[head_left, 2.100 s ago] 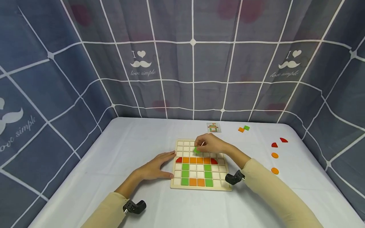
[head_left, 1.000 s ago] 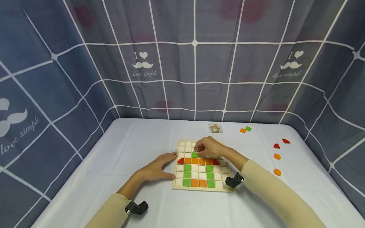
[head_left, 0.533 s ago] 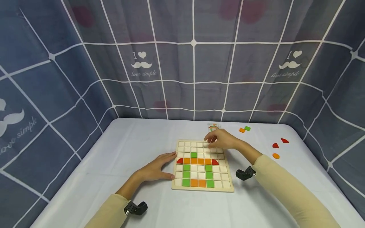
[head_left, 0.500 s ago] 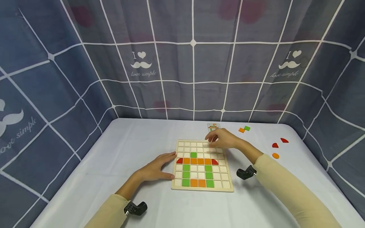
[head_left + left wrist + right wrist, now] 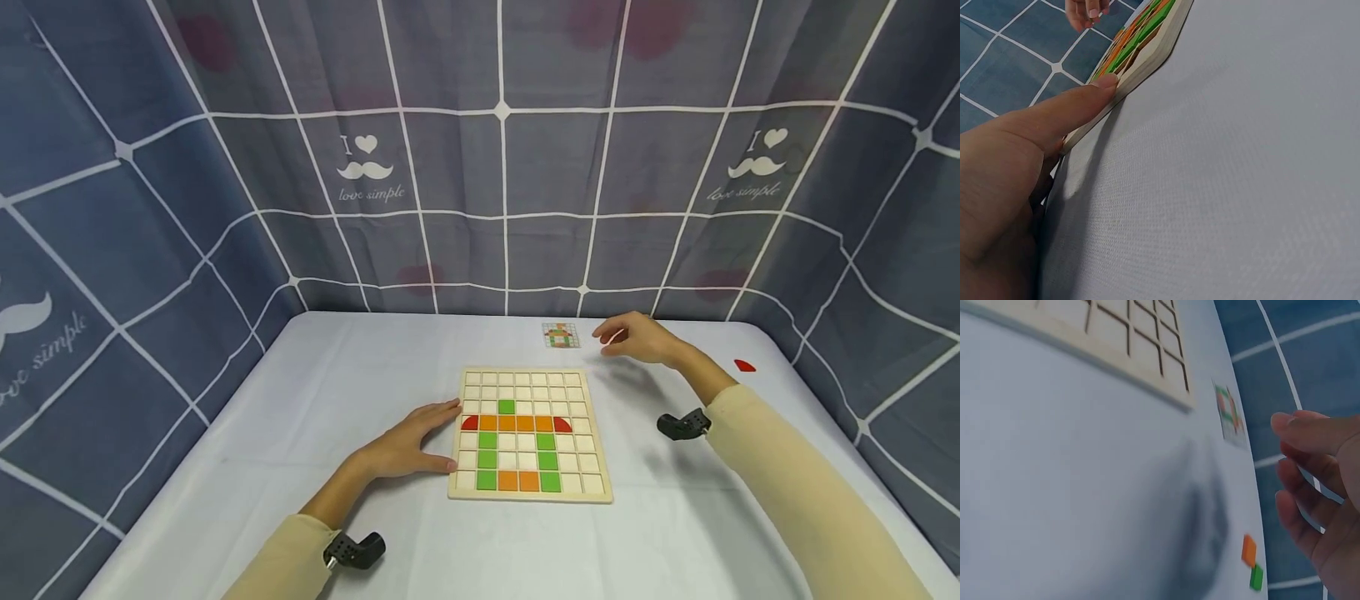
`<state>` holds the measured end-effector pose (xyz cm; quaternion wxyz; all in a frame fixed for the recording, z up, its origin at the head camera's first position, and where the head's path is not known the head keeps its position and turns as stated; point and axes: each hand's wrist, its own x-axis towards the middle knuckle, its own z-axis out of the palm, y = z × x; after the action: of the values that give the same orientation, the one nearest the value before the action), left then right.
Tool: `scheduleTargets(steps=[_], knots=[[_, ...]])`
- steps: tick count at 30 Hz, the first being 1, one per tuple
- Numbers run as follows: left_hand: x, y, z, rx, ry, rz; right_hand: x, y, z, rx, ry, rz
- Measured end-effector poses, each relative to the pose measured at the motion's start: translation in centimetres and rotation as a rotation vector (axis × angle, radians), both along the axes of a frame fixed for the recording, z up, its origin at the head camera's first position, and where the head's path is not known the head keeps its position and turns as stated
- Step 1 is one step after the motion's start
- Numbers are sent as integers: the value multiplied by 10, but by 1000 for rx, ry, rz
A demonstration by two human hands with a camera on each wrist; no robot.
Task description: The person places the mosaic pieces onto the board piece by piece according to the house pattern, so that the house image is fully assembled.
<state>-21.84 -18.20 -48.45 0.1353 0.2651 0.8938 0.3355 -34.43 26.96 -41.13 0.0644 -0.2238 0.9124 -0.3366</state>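
Note:
A wooden grid board (image 5: 592,467) lies on the table, with green (image 5: 487,459), orange (image 5: 507,481) and red (image 5: 562,424) tiles set in some of its cells. My left hand (image 5: 408,442) rests at the board's left side, its fingers extended and the thumb touching the rim. To the right of a small pattern card (image 5: 561,335), my right hand (image 5: 637,337) hovers above the table. Its fingers are loosely bent, and the right wrist view shows nothing between them. Below that hand, an orange square tile (image 5: 1248,550) and a green square tile (image 5: 1257,577) lie side by side.
A red rounded piece (image 5: 745,366) lies at the table's far right; my right forearm covers the area beside it. White cloth (image 5: 375,350) covers the table, and a dark checked curtain (image 5: 465,250) surrounds its back and sides.
My right hand has left the green tile in the board's third row, moved over the far right corner, then right past the card. My left hand has stayed at the board's side.

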Motion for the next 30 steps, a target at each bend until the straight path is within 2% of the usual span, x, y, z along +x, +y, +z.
scheduleTargets(steps=[7, 13, 18, 23, 26, 30], knots=[[-1, 0, -1, -8, 5, -1, -8, 45, -3, 30, 3, -160], [0, 0, 0, -2, 5, -1, -11, 73, -9, 60, -21, -263], [1, 0, 1, 4, 4, -1, -16, 79, -20, 51, -34, -314], [1, 0, 3, 8, 1, -6, -21, 78, -40, 26, -34, -409], [1, 0, 3, 1, 0, -4, -22, 74, -50, 33, -8, -462], [1, 0, 3, 3, -2, -6, -23, 68, -56, 84, 61, -500]])
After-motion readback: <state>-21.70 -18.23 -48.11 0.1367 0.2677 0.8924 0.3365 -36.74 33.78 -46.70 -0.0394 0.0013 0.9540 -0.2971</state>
